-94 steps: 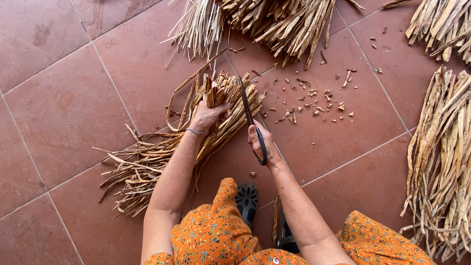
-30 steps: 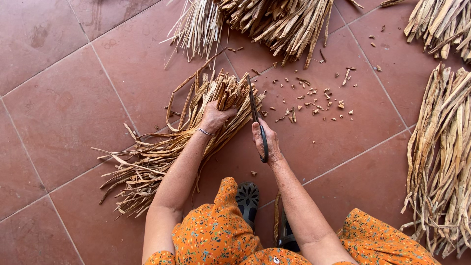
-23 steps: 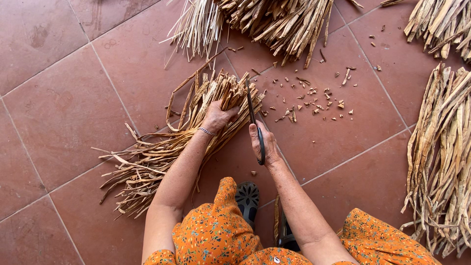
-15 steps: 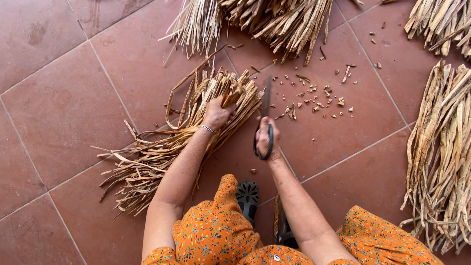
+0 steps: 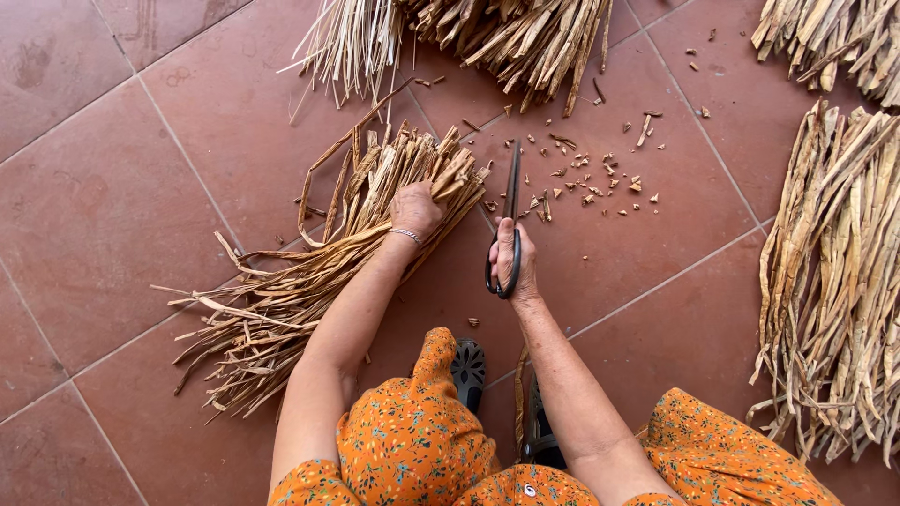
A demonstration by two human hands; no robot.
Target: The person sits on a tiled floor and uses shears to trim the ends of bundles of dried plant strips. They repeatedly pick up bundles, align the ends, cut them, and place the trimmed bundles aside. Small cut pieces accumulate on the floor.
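- Under the left hand (image 5: pixel 415 208), a bundle of dried strips (image 5: pixel 375 211) lies gripped on the tiled floor (image 5: pixel 112 187).
- Beside it, the right hand (image 5: pixel 514 262) holds black scissors (image 5: pixel 509 220), now swung upright and blades shut, away from the bundle's ends.
- Beyond the scissors, cut scraps (image 5: pixel 591 178) lie scattered.

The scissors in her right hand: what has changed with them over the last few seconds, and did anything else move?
The scissors swung from leaning left, over the bundle's cut end, to nearly upright beside it, blades closed, in the right hand. The left hand kept gripping the dried-leaf bundle; the trimmings and side piles stayed put.
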